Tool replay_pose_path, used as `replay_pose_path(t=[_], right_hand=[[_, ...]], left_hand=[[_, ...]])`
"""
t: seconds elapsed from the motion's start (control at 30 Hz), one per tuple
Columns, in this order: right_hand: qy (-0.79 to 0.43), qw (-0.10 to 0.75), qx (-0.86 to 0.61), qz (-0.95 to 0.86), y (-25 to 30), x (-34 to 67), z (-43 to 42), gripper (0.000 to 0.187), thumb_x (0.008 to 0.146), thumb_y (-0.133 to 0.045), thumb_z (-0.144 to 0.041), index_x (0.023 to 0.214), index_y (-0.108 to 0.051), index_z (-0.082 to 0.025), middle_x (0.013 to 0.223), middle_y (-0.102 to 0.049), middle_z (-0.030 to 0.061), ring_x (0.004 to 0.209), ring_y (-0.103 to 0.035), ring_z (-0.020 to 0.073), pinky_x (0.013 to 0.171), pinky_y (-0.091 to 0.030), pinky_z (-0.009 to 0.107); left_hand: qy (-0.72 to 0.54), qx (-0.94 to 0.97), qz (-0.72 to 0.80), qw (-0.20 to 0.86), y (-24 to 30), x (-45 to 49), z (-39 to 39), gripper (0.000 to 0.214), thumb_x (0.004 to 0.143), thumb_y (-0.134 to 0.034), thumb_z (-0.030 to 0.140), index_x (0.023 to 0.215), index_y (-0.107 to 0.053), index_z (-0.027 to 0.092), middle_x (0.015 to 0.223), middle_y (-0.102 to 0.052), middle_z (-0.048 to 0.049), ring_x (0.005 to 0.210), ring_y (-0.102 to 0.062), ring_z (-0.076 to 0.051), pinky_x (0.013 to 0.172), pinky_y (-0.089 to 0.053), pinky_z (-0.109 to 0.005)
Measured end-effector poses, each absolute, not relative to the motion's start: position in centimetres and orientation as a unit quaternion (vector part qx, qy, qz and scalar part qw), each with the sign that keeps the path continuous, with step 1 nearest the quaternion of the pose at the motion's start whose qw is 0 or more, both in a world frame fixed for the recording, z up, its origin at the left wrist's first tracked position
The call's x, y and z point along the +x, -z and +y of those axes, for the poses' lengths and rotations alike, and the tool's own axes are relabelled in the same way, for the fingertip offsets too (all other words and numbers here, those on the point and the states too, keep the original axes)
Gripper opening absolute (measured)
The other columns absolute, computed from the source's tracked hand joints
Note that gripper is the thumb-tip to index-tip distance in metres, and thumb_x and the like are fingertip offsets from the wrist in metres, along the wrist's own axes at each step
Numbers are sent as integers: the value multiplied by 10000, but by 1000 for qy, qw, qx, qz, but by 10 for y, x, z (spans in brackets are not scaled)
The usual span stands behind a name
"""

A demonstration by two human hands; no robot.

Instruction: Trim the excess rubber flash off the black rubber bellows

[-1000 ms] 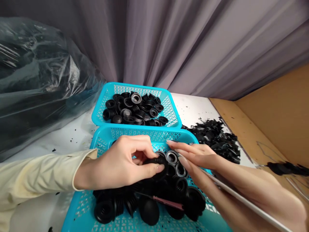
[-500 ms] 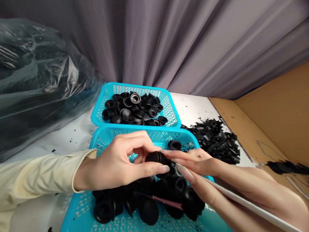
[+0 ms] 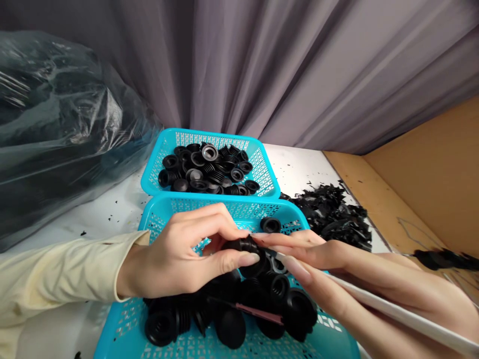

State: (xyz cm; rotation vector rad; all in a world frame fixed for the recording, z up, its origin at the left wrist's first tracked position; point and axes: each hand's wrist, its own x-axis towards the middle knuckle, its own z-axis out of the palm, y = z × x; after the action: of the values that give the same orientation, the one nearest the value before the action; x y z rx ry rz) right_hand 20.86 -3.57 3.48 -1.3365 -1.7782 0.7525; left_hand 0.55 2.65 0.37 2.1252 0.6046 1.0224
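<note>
My left hand [image 3: 194,254] is closed, its thumb and fingers pinching a small black ribbed rubber bellows [image 3: 245,245] over the near blue basket [image 3: 149,215]. From the right, my right hand [image 3: 318,259] grips a long thin white-handled tool [image 3: 377,300] with a dark tip. That tip lies against or close beside the bellows; the fingers hide the exact contact. My right fingertips meet the left ones at the part. Below the hands, more black rubber bellows [image 3: 160,326] lie in the near basket, with a pinkish strip-like handle [image 3: 259,314] on top of them.
Behind stands a second blue basket [image 3: 275,185] full of black ribbed parts [image 3: 200,172]. A heap of black scraps [image 3: 331,214] lies to the right, beside a cardboard box [image 3: 430,164]. A large clear plastic bag [image 3: 71,129] fills the left. A grey curtain [image 3: 239,65] hangs behind.
The bellows has turned slightly between my fingers, and my left thumb has shifted a little to the left. My right hand and the tool's tip have moved slightly right.
</note>
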Motion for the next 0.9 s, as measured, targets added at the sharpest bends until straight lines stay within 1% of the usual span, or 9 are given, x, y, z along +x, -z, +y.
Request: replay_pose_path(t=[0.07,0.1,0.17,0.3,0.4,0.5,0.67,0.8,0.9], right_hand=[[-328,410,-512,-680,-35,208,-34,224,827,-652,-237,940,-752,-403,948,-775,-79,791,-751,183,642,-605,183],[-343,417,-514,-666,-35,207,-34,196,822,-661,-245,902,-762,-394,945,-777,-77,789,-753,186,650,-608,181],[-367,421,-532,-636,-36,207,-33,123,814,-678,-290,801,-771,-369,933,-779,-68,793,-755,198,651,-615,182],[-414,425,-558,-580,-40,206,-32,111,789,-703,-351,700,-766,-331,926,-780,-33,828,-753,222,589,-620,180],[-446,441,-542,-560,-39,206,-31,110,785,-712,-369,709,-766,-312,953,-778,-4,882,-743,232,674,-629,212],[-476,459,-507,-553,-37,206,-30,86,802,-712,-328,728,-755,-316,964,-778,-14,934,-729,220,781,-610,232],[-509,464,-479,-544,-33,206,-30,85,819,-704,-306,742,-740,-297,1016,-768,-9,1008,-701,238,822,-607,278],[-509,466,-471,-549,-31,208,-30,99,830,-694,-299,744,-744,-303,1011,-770,-17,999,-706,227,835,-598,265],[-505,468,-471,-551,-31,208,-29,99,835,-689,-289,758,-747,-308,1012,-770,-21,993,-709,218,836,-595,251]], left_hand=[[-398,818,233,344,-3,6,27,108,789,-707,140,846,-654,64,698,-640,-59,596,-579,-132,513,-490,-235],[-399,817,235,343,-3,6,27,126,777,-714,142,854,-652,64,698,-638,-57,589,-573,-129,504,-486,-232],[-397,814,242,347,-2,6,26,159,753,-725,138,870,-644,68,709,-630,-48,577,-558,-118,496,-486,-224],[-378,813,257,361,-3,7,26,202,749,-722,130,921,-630,77,769,-623,-40,599,-565,-102,533,-509,-211],[-370,812,262,368,-5,7,27,206,761,-730,159,928,-620,109,802,-633,-26,656,-590,-106,594,-525,-204],[-360,808,261,386,-6,7,28,233,750,-757,214,905,-607,127,813,-634,-23,720,-610,-128,629,-534,-211],[-346,803,257,412,-6,7,29,309,716,-794,257,922,-589,151,844,-632,-26,769,-624,-151,653,-546,-231],[-344,794,262,427,-4,6,29,313,727,-788,271,939,-591,154,863,-626,-30,774,-618,-149,685,-540,-242],[-355,786,264,433,-3,6,29,334,715,-795,316,921,-587,153,838,-611,-25,744,-602,-147,656,-522,-247]])
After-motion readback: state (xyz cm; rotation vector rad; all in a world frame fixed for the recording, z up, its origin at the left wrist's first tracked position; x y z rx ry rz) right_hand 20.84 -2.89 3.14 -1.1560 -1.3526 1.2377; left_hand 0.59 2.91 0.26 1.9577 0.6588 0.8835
